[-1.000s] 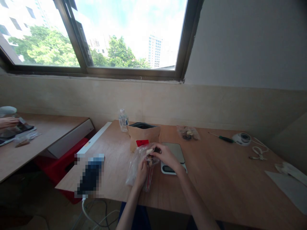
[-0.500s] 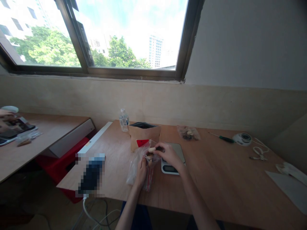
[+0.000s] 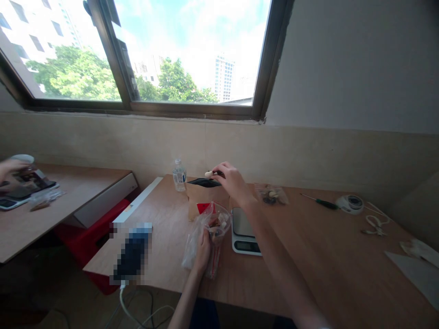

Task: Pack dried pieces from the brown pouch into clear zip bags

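My left hand (image 3: 203, 251) is closed around a clear zip bag (image 3: 219, 233) that holds brown and pale dried pieces, perhaps dried mushrooms; its mouth faces up. Above the brown paper pouch (image 3: 206, 198), my right hand (image 3: 231, 180) pinches a small white piece (image 3: 209, 174) together with a dark one. The pouch stands upright with its dark-lined mouth open and a red label on its front. Beneath my right forearm sits a white kitchen scale (image 3: 243, 233), partly covered by the arm.
A water bottle (image 3: 179, 175) stands left of the pouch. Another filled clear bag (image 3: 272, 195), a screwdriver (image 3: 325, 204) and a dome camera (image 3: 350, 204) lie to the right. A pixelated phone-like object (image 3: 132, 253) is front left. Another person's hand (image 3: 12, 169) shows at the left table.
My right hand has moved up and away from the clear bag to above the pouch, carrying the white and dark pieces. My left hand still holds the bag.
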### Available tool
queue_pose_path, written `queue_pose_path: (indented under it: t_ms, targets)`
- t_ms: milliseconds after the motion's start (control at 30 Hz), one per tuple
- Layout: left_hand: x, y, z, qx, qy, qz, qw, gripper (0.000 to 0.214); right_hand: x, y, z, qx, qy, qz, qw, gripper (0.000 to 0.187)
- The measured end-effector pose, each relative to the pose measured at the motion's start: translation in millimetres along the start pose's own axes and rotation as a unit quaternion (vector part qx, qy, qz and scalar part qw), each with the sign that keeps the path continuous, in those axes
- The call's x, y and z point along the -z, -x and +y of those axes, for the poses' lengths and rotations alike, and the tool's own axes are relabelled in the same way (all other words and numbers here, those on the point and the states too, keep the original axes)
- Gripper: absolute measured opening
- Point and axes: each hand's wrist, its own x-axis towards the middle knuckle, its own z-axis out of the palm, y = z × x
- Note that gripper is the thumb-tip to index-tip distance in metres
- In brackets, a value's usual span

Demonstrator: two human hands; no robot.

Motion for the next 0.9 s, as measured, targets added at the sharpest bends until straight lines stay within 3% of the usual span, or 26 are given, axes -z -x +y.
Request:
queue_pose_path:
  t_ms: [133, 300, 433, 667, 767, 900]
  targets:
    - [-0.2, 0.8, 0.8, 0.002, 0.002, -0.014, 1.000, 0.050, -15.6, -5.4, -14.2, 0.020, 0.151, -0.125, 0.980, 0.014]
    - [0.4, -0.1, -3.4, -0.005, -0.006, -0.016, 1.000, 0.047, -23.1, -2.7, -16.1, 0.043, 0.200, -0.144, 0.968, 0.015]
    - [-0.2, -1.2, -5.3, -0.003, 0.011, -0.026, 1.000, 0.048, -17.9, -2.7, -13.6, 0.043, 0.171, -0.151, 0.973, 0.015]
    - [-0.7, 0.3, 0.3, 0.000, 0.027, -0.039, 0.999, 0.049, -18.1, -0.5, -3.5, 0.079, -0.029, -0.166, 0.982, 0.051]
    - [0.1, 1.2, 1.0, 0.000, 0.025, -0.040, 0.999, 0.049, -21.0, 3.2, 0.5, 0.048, -0.055, -0.163, 0.984, 0.042]
    - [1.3, 2.4, 1.7, 0.012, 0.028, -0.030, 0.999, 0.051, -19.0, 10.9, 2.4, 0.076, -0.049, -0.105, 0.990, 0.037]
